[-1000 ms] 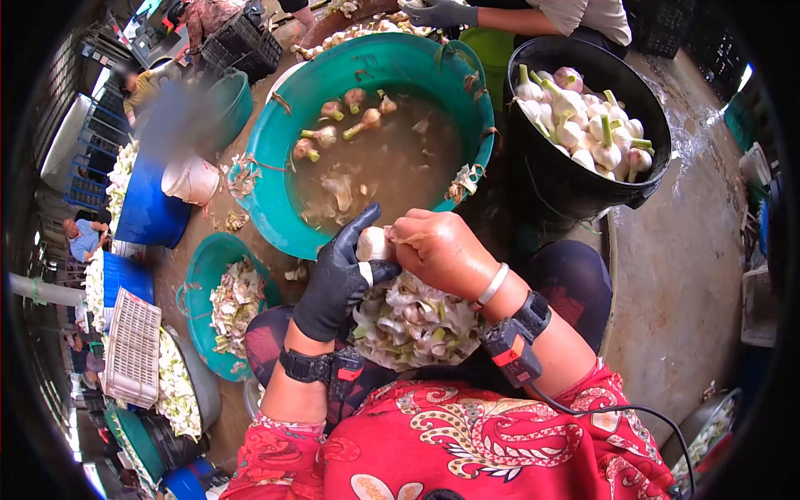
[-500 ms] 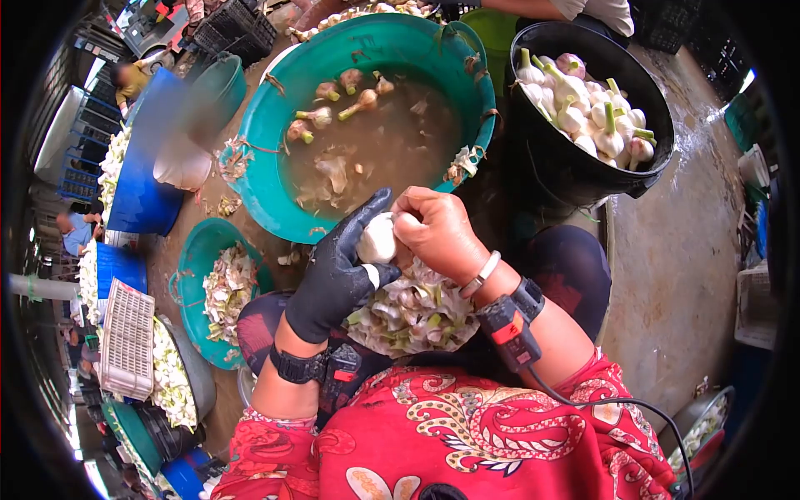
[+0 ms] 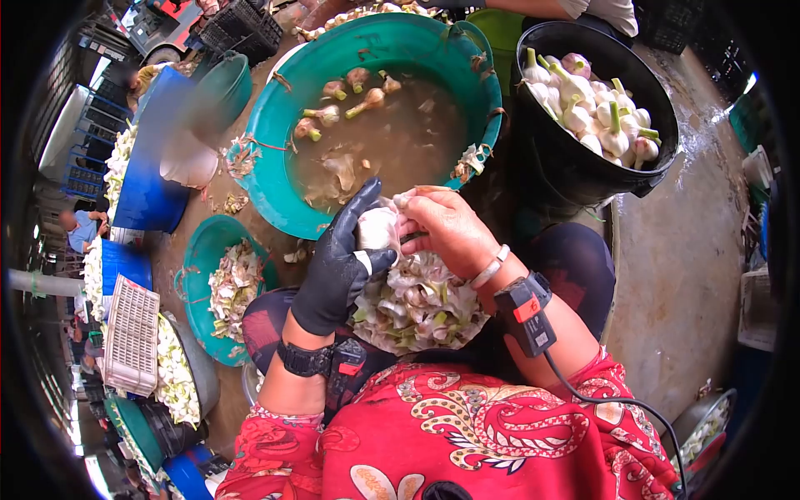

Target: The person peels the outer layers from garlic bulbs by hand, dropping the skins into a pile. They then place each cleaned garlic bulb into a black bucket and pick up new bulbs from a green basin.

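My left hand [image 3: 340, 262], in a black glove, is wrapped round a white garlic bulb [image 3: 378, 228]. My bare right hand [image 3: 450, 229] is at the bulb's right side, its thumb and finger pinched together at the skin. Beneath both hands a heap of garlic peelings [image 3: 417, 308] lies in my lap. Just beyond the hands stands a green tub [image 3: 271, 179] of murky water, with several unpeeled bulbs [image 3: 365, 102] and loose skins floating in it.
A black bucket [image 3: 550, 171] of peeled white bulbs stands at the upper right. A smaller green basin [image 3: 196, 287] of peelings is at the left, near a white crate [image 3: 132, 333] and a blue tub [image 3: 154, 187]. Another person's arm [image 3: 533, 7] shows at the top.
My right hand has turned, with its fingers more extended, and has shifted slightly right and down. The bulb is still in my left hand. The whole view has shifted slightly.
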Action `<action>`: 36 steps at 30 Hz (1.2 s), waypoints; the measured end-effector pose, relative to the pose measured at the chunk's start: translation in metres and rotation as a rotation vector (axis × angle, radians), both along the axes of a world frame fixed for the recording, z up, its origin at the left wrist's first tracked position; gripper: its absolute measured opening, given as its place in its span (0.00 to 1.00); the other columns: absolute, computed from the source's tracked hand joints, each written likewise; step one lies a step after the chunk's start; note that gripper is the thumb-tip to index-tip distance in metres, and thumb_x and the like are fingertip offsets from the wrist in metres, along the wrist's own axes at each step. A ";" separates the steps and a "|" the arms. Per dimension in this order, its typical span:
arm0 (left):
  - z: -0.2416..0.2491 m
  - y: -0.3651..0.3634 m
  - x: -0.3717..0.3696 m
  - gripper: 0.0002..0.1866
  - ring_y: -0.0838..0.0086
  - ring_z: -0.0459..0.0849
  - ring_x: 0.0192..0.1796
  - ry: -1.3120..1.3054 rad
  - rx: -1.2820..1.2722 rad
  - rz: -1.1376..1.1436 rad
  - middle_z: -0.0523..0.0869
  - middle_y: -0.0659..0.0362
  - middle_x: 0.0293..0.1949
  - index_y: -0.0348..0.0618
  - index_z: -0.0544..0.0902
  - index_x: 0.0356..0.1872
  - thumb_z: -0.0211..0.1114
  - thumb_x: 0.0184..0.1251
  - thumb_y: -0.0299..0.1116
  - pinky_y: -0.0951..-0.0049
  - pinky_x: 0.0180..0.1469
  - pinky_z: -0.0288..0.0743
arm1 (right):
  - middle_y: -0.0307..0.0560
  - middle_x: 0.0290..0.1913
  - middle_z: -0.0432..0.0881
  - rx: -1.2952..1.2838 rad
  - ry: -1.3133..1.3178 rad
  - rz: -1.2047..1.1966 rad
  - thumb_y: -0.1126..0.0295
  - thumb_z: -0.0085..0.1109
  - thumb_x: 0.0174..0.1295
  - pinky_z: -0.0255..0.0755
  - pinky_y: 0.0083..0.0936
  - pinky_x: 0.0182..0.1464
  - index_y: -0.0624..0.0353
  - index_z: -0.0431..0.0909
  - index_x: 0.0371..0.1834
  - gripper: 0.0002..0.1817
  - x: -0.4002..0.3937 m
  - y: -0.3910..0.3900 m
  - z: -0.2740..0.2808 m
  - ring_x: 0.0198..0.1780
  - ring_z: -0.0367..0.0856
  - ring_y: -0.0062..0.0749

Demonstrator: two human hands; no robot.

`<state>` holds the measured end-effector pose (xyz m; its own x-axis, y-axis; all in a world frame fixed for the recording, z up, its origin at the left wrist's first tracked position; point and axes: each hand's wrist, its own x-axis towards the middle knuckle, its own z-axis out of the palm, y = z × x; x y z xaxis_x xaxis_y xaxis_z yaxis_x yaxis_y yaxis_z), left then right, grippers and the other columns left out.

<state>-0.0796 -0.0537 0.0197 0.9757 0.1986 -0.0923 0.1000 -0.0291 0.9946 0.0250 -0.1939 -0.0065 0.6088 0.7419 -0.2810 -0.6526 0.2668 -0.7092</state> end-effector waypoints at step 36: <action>-0.011 0.020 0.008 0.25 0.70 0.83 0.52 0.079 -0.409 -0.019 0.81 0.56 0.53 0.36 0.69 0.65 0.57 0.71 0.37 0.64 0.49 0.82 | 0.43 0.22 0.65 -0.183 -0.952 -0.679 0.82 0.58 0.50 0.61 0.23 0.27 0.60 0.65 0.21 0.10 0.006 0.013 -0.017 0.22 0.63 0.28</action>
